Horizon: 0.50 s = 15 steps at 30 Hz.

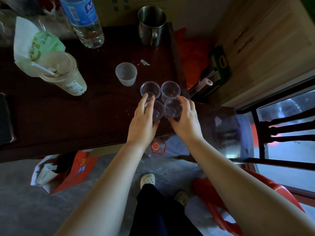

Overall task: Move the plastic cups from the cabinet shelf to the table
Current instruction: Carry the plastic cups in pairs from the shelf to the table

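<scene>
Four clear plastic cups stand upright in a tight two-by-two cluster near the right corner of the dark wooden tabletop (85, 120), close to its near edge. The left hand (144, 120) is wrapped around the near-left cup (157, 110), fingers curled along its left wall and thumb tucked low by its base. The right hand (185, 119) grips the near-right cup (172, 109) in the same way, fingers bent over its right side. These two cups sit just beside each other, their rims nearly touching. Directly behind them stand the far-left cup (150, 89) and the far-right cup (170, 90), both free of any hand and close enough to the held pair that the rims overlap in this view. A frosted, cloudy cup (126, 74) stands alone a little farther back and to the left. Farther out on the tabletop are a steel mug (151, 26) with its handle facing the camera, a water bottle (85, 19) with a blue label, a lidded drink cup (63, 72) with a straw, and a pale snack bag (39, 41). A dark wooden chair (272, 130) stands to the right of the tabletop.
</scene>
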Tool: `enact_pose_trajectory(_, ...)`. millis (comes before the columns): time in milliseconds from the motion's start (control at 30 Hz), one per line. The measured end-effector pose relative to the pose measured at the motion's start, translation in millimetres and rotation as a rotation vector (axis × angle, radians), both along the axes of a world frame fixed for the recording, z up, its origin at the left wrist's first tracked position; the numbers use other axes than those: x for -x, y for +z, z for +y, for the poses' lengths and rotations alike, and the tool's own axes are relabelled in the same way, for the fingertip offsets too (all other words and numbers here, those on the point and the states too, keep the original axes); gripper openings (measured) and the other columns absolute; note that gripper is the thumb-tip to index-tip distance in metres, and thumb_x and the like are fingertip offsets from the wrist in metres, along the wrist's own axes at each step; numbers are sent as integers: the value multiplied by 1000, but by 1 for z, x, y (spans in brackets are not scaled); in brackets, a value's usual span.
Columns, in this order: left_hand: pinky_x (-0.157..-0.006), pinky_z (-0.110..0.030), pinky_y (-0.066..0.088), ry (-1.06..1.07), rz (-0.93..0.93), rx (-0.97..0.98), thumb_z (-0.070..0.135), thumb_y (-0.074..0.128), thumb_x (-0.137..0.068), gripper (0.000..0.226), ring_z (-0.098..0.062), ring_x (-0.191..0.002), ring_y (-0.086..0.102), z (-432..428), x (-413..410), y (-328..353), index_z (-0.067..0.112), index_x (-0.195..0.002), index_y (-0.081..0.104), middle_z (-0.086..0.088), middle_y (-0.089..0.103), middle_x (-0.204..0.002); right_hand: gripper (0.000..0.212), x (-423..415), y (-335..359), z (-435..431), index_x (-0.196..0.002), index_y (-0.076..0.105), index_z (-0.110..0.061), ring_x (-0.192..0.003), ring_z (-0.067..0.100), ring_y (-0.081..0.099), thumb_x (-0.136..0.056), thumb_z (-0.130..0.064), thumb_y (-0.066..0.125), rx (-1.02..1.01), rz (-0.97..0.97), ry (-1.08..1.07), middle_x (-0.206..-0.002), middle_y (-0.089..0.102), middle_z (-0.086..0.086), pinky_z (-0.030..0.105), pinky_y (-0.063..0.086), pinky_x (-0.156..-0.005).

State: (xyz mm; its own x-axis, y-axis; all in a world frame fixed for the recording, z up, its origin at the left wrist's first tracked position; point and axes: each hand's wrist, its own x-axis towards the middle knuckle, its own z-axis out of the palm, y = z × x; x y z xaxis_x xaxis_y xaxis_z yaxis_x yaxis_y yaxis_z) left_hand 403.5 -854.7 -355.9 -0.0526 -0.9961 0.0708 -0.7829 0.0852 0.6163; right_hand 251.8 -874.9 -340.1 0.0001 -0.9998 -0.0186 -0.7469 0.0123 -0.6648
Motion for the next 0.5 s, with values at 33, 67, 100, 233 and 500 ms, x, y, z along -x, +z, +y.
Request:
enact_pose_trajectory(33,-89,-28,46,-3,-4,1,14,69,-81,79,-24,-136,30,1,0,0,16,-145,22,-7,19,-153,71,1,1,0,-138,39,-14,-126,23,44,-76,-12,74,2,6,-3,-136,43,8,35,45,-95)
enact_pose_trajectory(67,-89,-28,46,-5,-6,1,16,70,-80,79,-24,-136,31,2,-1,1,15,-144,23,-8,19,-153,72,1,2,1,-138,39,-14,-127,24,42,-75,-12,75,3,15,-7,-136,43,8,36,44,-97)
enact_pose_trajectory(100,-90,-30,46,-5,-7,-1,17,70,-80,79,-25,-135,31,3,-1,2,15,-144,24,-8,19,-153,74,2,4,2,-138,39,-14,-128,25,40,-73,-13,75,4,23,-10,-136,42,8,37,43,-99)
enact_pose_trajectory(233,-94,-41,49,9,-2,-20,24,70,-80,81,-26,-136,30,11,-8,13,15,-145,22,-9,16,-154,78,6,15,11,-139,37,-17,-132,22,34,-72,-16,76,-6,29,-12,-139,39,5,39,39,-104)
enact_pose_trajectory(500,-109,-40,25,-76,-29,58,59,47,-84,83,-22,-142,17,40,-2,95,17,-148,15,-7,17,-155,59,26,86,51,-135,43,-16,-125,16,45,-84,-34,67,159,-26,-68,-133,47,1,29,43,-97)
